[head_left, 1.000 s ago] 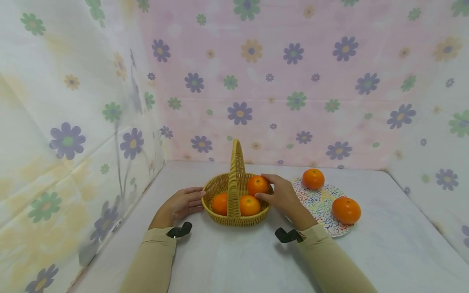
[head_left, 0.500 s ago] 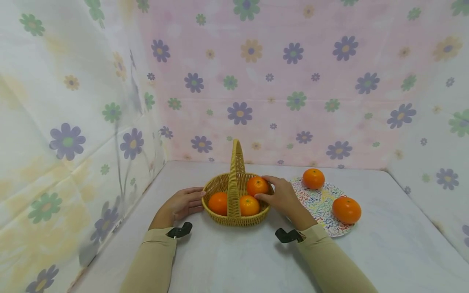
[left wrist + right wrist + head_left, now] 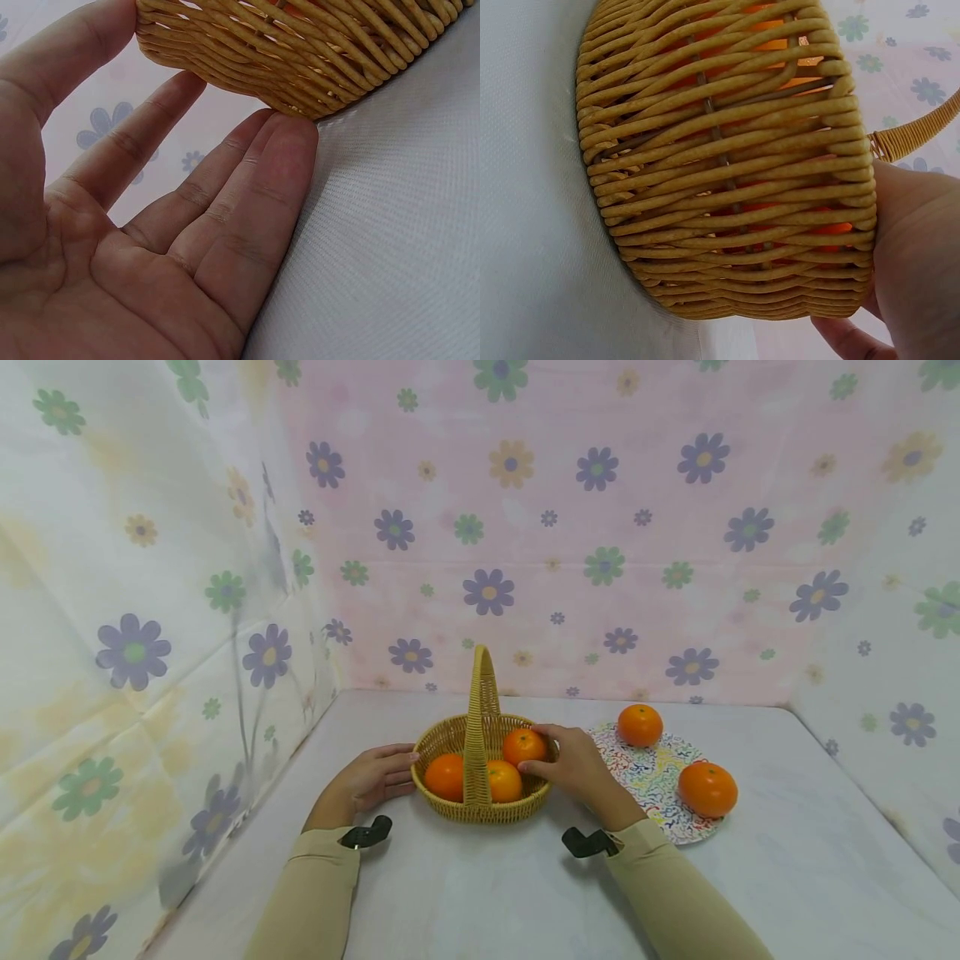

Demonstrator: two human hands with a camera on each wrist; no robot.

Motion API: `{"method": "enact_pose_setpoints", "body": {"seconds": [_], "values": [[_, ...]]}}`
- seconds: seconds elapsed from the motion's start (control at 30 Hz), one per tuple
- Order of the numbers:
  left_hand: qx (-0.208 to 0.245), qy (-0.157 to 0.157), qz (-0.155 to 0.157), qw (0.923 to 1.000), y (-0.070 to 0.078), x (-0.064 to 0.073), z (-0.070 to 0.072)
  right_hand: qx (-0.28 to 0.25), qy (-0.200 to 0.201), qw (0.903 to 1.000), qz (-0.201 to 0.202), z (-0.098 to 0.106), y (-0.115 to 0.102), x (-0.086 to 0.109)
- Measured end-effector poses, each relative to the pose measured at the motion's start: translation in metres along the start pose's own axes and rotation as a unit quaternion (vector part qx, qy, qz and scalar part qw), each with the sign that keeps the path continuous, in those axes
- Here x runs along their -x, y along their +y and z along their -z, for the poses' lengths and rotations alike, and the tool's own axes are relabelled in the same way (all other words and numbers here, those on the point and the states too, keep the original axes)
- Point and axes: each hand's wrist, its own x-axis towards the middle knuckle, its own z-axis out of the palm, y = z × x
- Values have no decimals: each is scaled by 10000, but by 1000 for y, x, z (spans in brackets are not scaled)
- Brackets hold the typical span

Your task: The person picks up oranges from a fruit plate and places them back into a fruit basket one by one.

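A yellow wicker basket (image 3: 480, 812) with a tall handle stands upright on the table and contains three tangerines. My left hand (image 3: 369, 781) touches its left rim and side with fingertips, the fingers mostly straight; the left wrist view shows the fingers (image 3: 289, 165) against the weave. Over the right rim reaches my right hand (image 3: 576, 767), thumb and fingers around the back right tangerine (image 3: 524, 746). Beneath that one lies the front tangerine (image 3: 504, 782), and the left tangerine (image 3: 444, 777) sits beyond the handle. In the right wrist view, basket weave (image 3: 727, 165) hides most of the fruit.
To the right of the basket lies a round plate (image 3: 628, 770) with a colourful squiggle pattern. It bears a far tangerine (image 3: 640, 726) and a near tangerine (image 3: 707, 790). A flowered cloth (image 3: 555, 560) hangs behind the white table (image 3: 465, 893).
In my right hand the tangerine has sunk slightly lower into the basket and a little left. The front tangerine has shifted left towards the handle. My left hand stays at the rim.
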Motion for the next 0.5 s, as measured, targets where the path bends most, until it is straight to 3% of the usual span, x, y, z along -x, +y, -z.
{"method": "enact_pose_setpoints", "body": {"seconds": [0.5], "values": [[-14, -9, 0, 10000, 2, 3, -1, 87, -32, 9998, -174, 1, -4, 2]]}}
